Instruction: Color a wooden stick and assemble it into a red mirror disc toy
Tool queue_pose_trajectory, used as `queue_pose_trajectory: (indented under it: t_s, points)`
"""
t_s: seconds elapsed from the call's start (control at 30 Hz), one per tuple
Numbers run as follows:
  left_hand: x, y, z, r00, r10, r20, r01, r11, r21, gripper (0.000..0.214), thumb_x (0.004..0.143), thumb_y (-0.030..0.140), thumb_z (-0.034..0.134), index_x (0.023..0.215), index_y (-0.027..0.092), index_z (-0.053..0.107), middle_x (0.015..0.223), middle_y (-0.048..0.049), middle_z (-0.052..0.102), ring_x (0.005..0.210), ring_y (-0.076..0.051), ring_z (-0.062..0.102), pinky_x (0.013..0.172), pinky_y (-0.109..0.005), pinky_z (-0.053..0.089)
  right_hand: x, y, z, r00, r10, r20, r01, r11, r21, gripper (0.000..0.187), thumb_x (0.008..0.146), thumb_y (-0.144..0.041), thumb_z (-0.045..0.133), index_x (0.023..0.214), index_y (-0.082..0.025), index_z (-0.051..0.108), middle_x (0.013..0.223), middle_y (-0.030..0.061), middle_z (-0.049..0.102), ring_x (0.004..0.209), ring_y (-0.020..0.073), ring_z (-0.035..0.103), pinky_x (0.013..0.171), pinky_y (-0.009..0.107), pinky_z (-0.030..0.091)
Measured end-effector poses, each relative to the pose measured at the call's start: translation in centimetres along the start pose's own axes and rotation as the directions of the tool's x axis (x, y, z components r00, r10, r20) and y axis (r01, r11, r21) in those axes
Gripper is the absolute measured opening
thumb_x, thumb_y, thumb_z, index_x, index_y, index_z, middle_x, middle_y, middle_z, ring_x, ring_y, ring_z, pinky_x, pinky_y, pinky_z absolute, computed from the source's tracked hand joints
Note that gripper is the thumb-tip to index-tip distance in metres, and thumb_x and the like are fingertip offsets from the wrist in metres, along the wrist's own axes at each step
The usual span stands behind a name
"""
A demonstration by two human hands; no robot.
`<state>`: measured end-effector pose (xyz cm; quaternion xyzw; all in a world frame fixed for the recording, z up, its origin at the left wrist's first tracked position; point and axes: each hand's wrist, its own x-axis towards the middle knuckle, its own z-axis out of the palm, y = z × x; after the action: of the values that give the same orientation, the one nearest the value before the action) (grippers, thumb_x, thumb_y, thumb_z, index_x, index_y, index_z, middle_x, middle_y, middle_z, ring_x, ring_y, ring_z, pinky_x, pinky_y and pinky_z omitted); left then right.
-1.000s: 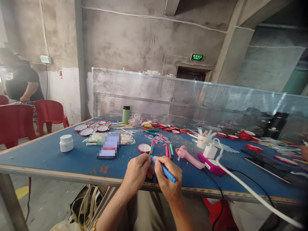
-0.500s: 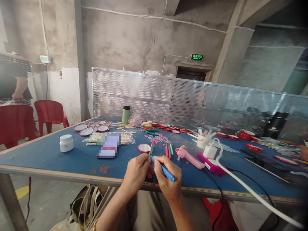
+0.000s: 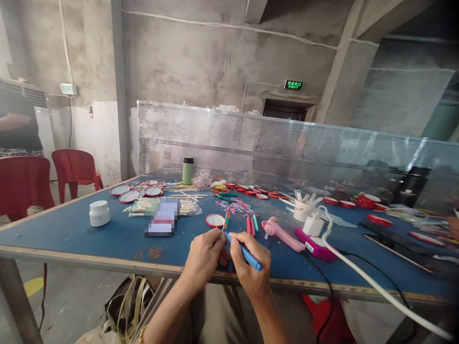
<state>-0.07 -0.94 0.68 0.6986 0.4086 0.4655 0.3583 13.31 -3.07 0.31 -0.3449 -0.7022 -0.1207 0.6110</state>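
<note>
My right hand point(image 3: 253, 263) grips a blue marker pen point(image 3: 251, 258), its tip pointing up and left towards my left hand point(image 3: 206, 251). The left fingers are closed around the lower end of a thin flat stick point(image 3: 225, 220) with red and green colour on its upper part. Pen tip and stick meet, or nearly so, between the two hands; the fingers hide the exact contact. Just behind lies a round red-rimmed disc point(image 3: 215, 220). To the right of it are red tubes point(image 3: 250, 225) and a teal one point(image 3: 255, 222).
A pink glue gun point(image 3: 285, 234), a purple power strip point(image 3: 315, 246) with a white charger point(image 3: 313, 224), and a paper cup of pens point(image 3: 302, 209) stand right. Left are a phone point(image 3: 163, 217) and a white jar point(image 3: 99, 213). A green bottle point(image 3: 188, 171) stands behind. A person point(image 3: 19, 119) is far left.
My hands, the pen and the stick look almost unmoved. At the far left, the other person has shifted, and their lowered hand no longer shows.
</note>
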Motion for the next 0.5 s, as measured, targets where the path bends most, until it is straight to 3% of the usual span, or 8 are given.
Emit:
queue_pose_trajectory:
  t_s: [0.5]
  points:
    - [0.02,-0.29,0.14,1.000,0.010,0.000,-0.010,1.000,-0.013,0.030,0.092,0.037,0.044,0.067,0.022,0.050,0.053,0.0040,0.063,0.052,-0.013,0.059,0.057,-0.021,0.041,-0.09,-0.13,-0.12,1.000,0.007,-0.023,-0.006,1.000,0.012,0.015,0.095,-0.015,0.056,0.085,-0.018,0.067,0.068,0.0002,0.067,0.060,0.0126,0.062,0.062,0.023,0.048]
